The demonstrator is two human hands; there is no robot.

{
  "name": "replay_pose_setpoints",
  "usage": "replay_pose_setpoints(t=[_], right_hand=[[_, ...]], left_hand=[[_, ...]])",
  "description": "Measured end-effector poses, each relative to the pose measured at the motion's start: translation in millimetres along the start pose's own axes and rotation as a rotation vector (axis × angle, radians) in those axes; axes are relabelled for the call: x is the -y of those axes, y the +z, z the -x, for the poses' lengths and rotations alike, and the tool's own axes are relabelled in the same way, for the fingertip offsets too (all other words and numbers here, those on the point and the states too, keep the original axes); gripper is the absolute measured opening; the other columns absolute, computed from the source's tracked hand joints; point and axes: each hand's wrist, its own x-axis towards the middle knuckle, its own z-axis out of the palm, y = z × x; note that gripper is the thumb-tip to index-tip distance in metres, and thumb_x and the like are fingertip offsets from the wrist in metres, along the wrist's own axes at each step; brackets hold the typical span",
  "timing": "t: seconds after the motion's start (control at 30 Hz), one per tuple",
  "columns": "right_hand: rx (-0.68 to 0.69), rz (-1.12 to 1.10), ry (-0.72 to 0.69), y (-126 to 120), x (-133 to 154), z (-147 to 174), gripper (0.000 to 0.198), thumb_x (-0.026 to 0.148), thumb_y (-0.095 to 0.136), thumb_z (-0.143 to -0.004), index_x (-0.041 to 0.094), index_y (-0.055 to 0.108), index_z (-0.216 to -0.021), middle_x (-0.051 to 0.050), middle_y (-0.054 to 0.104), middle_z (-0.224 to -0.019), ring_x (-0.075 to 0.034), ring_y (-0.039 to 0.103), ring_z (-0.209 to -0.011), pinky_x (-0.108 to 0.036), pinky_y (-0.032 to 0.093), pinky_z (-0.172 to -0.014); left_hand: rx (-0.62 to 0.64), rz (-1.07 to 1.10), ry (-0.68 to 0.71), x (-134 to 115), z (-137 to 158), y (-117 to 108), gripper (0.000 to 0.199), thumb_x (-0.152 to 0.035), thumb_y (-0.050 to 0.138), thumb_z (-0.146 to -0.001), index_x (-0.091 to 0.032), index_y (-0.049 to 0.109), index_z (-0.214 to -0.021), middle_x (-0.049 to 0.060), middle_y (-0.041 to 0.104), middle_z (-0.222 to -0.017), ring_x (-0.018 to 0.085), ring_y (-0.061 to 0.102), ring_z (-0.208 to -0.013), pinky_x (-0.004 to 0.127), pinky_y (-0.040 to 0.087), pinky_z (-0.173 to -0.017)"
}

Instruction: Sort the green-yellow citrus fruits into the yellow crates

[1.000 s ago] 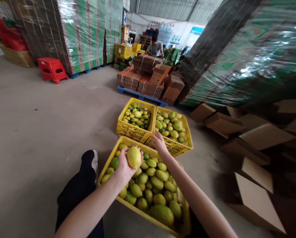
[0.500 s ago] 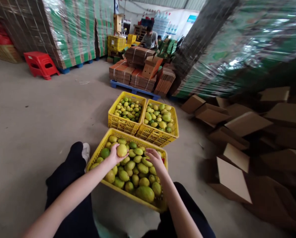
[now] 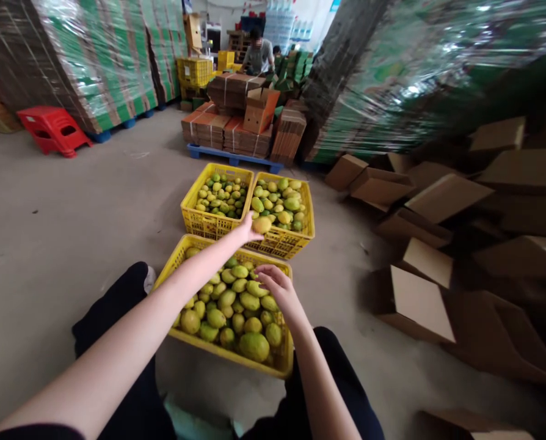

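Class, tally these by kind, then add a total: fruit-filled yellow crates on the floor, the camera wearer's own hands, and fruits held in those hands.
Fruit-filled crates: 3 (near crate, far left crate, far right crate)
Hands: 2 (left hand, right hand)
Held fruit: 1, in the left hand
Total: 6

Soft, dim light covers the hands (image 3: 280, 293), with the white wall (image 3: 319, 21) far beyond them brighter. Plastic wrap (image 3: 405, 85) ahead to their right throws white glare. Cartons (image 3: 524, 171) to their right sink into shadow, blurred and stretched toward the edge.
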Motion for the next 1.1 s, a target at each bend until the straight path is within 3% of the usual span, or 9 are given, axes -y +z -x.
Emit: replay_pose_setpoints(t=[0.1, 0.17, 0.23, 0.37, 0.47, 0.57, 0.7, 0.9, 1.1], right_hand=[[0.0, 0.037, -0.011, 3.4, -5.8, -4.2, 0.031, 0.048, 0.069, -0.068, 0.022, 0.068, -0.085, -0.005, 0.072, -0.092, -0.022, 0.067, -0.086, -0.036, 0.054, -0.078], [0.015, 0.069, -0.039, 6.3, -8.6, -5.8, 0.03, 0.048, 0.066, -0.07, 0.022, 0.069, -0.085, -0.005, 0.073, -0.092, -0.022, 0.067, -0.087, -0.036, 0.054, -0.079], [0.041, 0.1, -0.065, 9.1, -9.4, -5.7, 0.028, 0.047, 0.064, -0.074, 0.022, 0.069, -0.087, -0.005, 0.074, -0.094, -0.021, 0.067, -0.087, -0.035, 0.054, -0.079], [0.11, 0.284, -0.065, 13.9, -8.0, -2.0, 0.022, 0.04, 0.062, -0.082, 0.023, 0.071, -0.093, -0.006, 0.077, -0.097, -0.022, 0.07, -0.088, -0.037, 0.054, -0.085], [0.187, 0.619, -0.019, 17.8, -11.1, 1.1, 0.021, 0.036, 0.062, -0.088, 0.023, 0.072, -0.102, -0.011, 0.077, -0.106, -0.028, 0.071, -0.098, -0.04, 0.052, -0.091], [0.285, 1.035, 0.069, 20.8, -19.1, 4.1, 0.029, 0.033, 0.064, -0.09, 0.019, 0.069, -0.115, -0.02, 0.074, -0.118, -0.037, 0.068, -0.112, -0.047, 0.05, -0.094], [0.402, 1.217, 0.187, 22.4, -27.7, 6.6, 0.034, 0.03, 0.068, -0.087, 0.018, 0.069, -0.119, -0.021, 0.074, -0.115, -0.038, 0.07, -0.109, -0.046, 0.052, -0.089], [0.435, 1.203, 0.168, 24.4, -18.7, 6.6, 0.044, 0.033, 0.06, -0.094, 0.017, 0.061, -0.135, -0.022, 0.068, -0.13, -0.037, 0.066, -0.12, -0.045, 0.05, -0.096], [0.434, 1.165, 0.162, 27.3, -13.8, 2.4, 0.043, 0.031, 0.062, -0.092, 0.015, 0.063, -0.132, -0.023, 0.069, -0.129, -0.039, 0.066, -0.12, -0.046, 0.05, -0.097]], left_hand=[[-0.042, -0.155, 0.076, -25.6, -20.5, 16.9, 0.048, -0.049, 0.043, -0.1, -0.027, 0.049, -0.143, 0.009, 0.049, -0.154, 0.026, 0.049, -0.14, 0.032, 0.053, -0.097], [-0.04, -0.278, 0.07, -9.4, -17.0, 2.9, 0.036, -0.04, 0.051, -0.096, -0.025, 0.061, -0.127, 0.008, 0.061, -0.143, 0.026, 0.053, -0.135, 0.032, 0.05, -0.101], [-0.05, -0.409, 0.005, 27.4, -4.2, -30.7, 0.021, -0.03, 0.058, -0.089, -0.02, 0.068, -0.104, 0.01, 0.071, -0.12, 0.031, 0.059, -0.126, 0.04, 0.049, -0.103], [-0.169, -0.589, -0.063, 112.9, 32.7, -126.6, 0.009, -0.028, 0.066, -0.082, -0.02, 0.061, -0.079, 0.009, 0.07, -0.099, 0.037, 0.055, -0.129, 0.041, 0.05, -0.099], [-0.267, -0.68, -0.082, 156.4, 56.6, -184.7, 0.016, -0.032, 0.069, -0.08, -0.021, 0.058, -0.08, 0.012, 0.065, -0.109, 0.041, 0.043, -0.14, 0.047, 0.047, -0.103], [-0.317, -0.757, -0.088, 182.1, 65.8, -213.5, 0.026, -0.032, 0.076, -0.074, -0.02, 0.06, -0.09, 0.018, 0.056, -0.133, 0.047, 0.018, -0.153, 0.059, 0.037, -0.113], [-0.34, -0.833, -0.107, 199.1, 62.2, -224.0, 0.037, -0.027, 0.079, -0.074, -0.019, 0.064, -0.107, 0.018, 0.04, -0.156, 0.047, 0.002, -0.156, 0.063, 0.027, -0.119], [-0.385, -0.776, -0.144, 192.4, 50.9, -228.7, 0.042, -0.037, 0.064, -0.096, -0.018, 0.059, -0.134, 0.012, 0.057, -0.141, 0.028, 0.059, -0.123, 0.053, 0.052, -0.102], [-0.422, -0.648, -0.172, 167.1, 57.0, -215.4, 0.033, -0.032, 0.068, -0.093, -0.011, 0.062, -0.117, 0.016, 0.058, -0.138, 0.03, 0.058, -0.126, 0.041, 0.055, -0.096]])
